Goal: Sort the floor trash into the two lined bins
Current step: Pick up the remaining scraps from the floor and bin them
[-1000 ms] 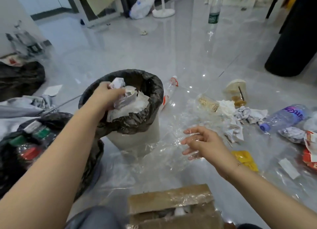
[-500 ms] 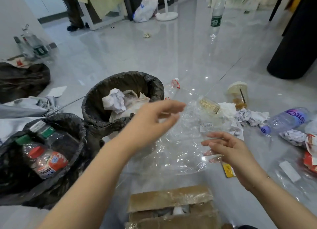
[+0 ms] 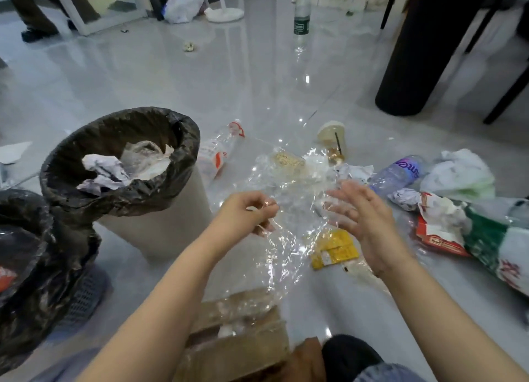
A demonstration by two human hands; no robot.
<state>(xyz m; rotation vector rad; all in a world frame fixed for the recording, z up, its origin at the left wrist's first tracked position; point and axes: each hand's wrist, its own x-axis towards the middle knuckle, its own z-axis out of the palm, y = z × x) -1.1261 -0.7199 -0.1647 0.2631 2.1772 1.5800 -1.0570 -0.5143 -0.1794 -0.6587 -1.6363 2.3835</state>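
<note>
Left hand [image 3: 248, 213] pinches the clear film [image 3: 286, 224], which hangs long-axis vertical right of the bin [image 3: 120, 164]; right hand [image 3: 361, 213] fingers straight against it.

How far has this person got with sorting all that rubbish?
Partly done. The white bin already holds crumpled paper, and the black-bagged bin at the left edge has items in it. In hand: the left hand pinches a clear plastic sheet, with the right hand open against it. Left: a purple-label bottle, a yellow wrapper and a drink cup.
</note>
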